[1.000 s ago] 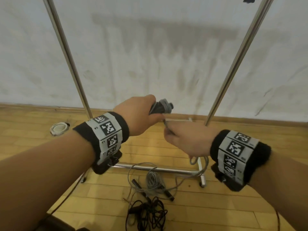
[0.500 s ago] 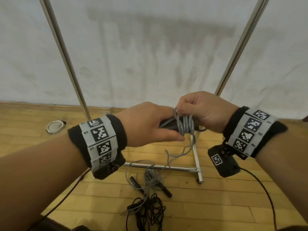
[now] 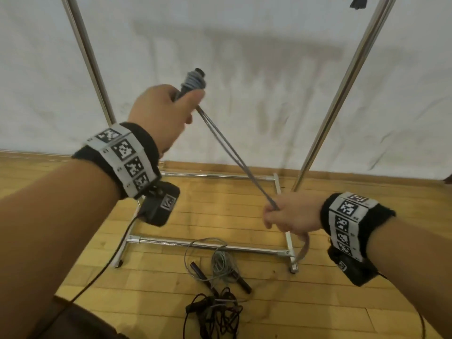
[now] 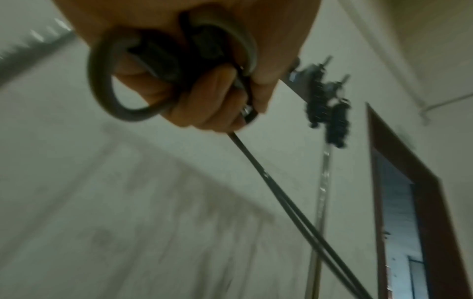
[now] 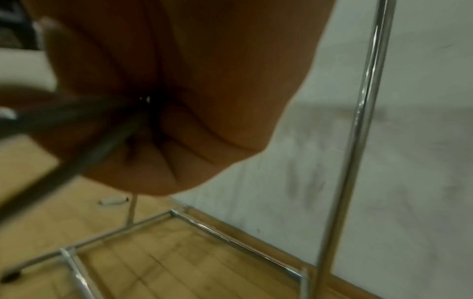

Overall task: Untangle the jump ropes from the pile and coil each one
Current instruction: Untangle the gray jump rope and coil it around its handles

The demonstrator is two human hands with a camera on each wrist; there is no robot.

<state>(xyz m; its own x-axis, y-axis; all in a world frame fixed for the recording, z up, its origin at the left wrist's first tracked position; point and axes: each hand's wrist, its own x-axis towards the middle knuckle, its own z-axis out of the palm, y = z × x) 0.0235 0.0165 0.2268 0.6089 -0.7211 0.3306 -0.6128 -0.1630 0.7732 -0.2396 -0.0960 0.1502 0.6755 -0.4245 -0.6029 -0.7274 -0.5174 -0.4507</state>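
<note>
My left hand is raised and grips the dark handles of a grey jump rope, with grey cord wound round their top. Two taut grey strands run down and right from it to my right hand, which pinches them low near the rack's base. In the left wrist view my fingers curl round the handles and a cord loop. The right wrist view shows the cord passing through my closed fist. On the floor lie a loose grey rope and a tangled black rope.
A chrome rack stands ahead, with two slanted uprights and a floor frame on the wooden floor by the white wall. Dark coiled ropes hang on the rack. A cable trails from my left wrist.
My hands were together winding cord round the handles. Now the left hand has risen and the right has dropped down and right, stretching the grey strands tight between them.
</note>
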